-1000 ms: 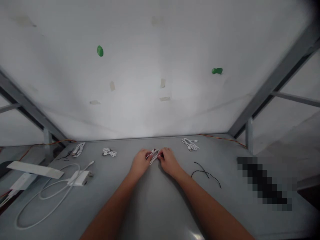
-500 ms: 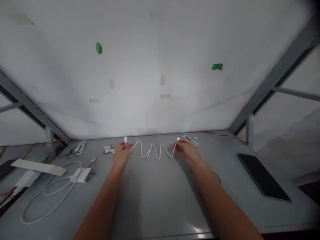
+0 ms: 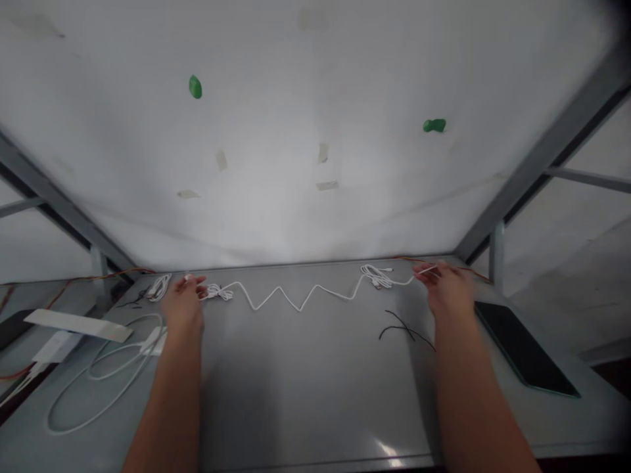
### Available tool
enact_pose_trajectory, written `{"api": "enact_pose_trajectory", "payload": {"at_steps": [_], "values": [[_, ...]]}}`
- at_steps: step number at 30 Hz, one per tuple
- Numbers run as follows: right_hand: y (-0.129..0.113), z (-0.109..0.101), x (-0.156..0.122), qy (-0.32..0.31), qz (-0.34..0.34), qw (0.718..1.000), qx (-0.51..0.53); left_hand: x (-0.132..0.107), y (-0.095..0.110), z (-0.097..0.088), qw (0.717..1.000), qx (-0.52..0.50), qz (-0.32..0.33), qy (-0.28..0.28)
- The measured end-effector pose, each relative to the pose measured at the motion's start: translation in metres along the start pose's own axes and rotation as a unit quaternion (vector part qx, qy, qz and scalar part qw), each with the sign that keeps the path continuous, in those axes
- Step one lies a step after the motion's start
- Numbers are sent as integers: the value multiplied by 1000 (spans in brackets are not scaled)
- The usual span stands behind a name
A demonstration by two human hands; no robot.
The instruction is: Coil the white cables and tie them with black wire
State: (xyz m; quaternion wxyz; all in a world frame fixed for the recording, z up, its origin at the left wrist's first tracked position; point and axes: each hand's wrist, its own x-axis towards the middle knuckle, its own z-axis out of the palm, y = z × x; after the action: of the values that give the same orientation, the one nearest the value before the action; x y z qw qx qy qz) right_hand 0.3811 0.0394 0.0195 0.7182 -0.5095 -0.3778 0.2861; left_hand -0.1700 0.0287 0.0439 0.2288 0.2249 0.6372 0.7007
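I see the white cable (image 3: 300, 309) strung between the two hands in a slack zigzag — its kinks resting on the gray table (image 3: 315, 387) or just above it, I can't tell which. The right hand (image 3: 447, 286) pinches one end between thumb and fingers; the left hand (image 3: 183, 305) is curled closed on the other — partly hidden from me. A tied cable bundle (image 3: 220, 293) sits just beside the left hand, a looser coil (image 3: 377, 276) nearer the right.

Green scraps (image 3: 195, 87), possibly tape, dot the pale wall (image 3: 266, 118).
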Motion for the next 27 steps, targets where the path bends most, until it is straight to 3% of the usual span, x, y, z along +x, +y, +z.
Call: {"api": "enact_pose_trajectory", "payload": {"at_steps": [1, 2, 5, 8, 13, 16, 21, 27], "values": [[-2, 13, -7, 43, 5, 999, 2, -8, -2, 7, 1000, 18, 8, -24], [-3, 28, -16, 47, 9, 999, -6, -17, -4, 14, 996, 54, 28, -59], [-3, 71, -46, -77, -15, 994, -77, -50, -10, 34, 954, 204, 144, -169], [-1, 103, -76, -203, -79, 956, -198, -85, -14, 47, 899, 240, 257, -262], [-7, 125, -111, -343, -183, 876, -286, -125, -17, 57, 849, 177, 287, -408], [-12, 129, -119, -377, -181, 864, -281, -134, -19, 58, 836, 145, 300, -436], [-11, 132, -126, -382, -143, 879, -246, -138, -22, 57, 823, 142, 330, -439], [-13, 138, -134, -383, -34, 914, -129, -144, -20, 59, 843, 141, 242, -459]]}}
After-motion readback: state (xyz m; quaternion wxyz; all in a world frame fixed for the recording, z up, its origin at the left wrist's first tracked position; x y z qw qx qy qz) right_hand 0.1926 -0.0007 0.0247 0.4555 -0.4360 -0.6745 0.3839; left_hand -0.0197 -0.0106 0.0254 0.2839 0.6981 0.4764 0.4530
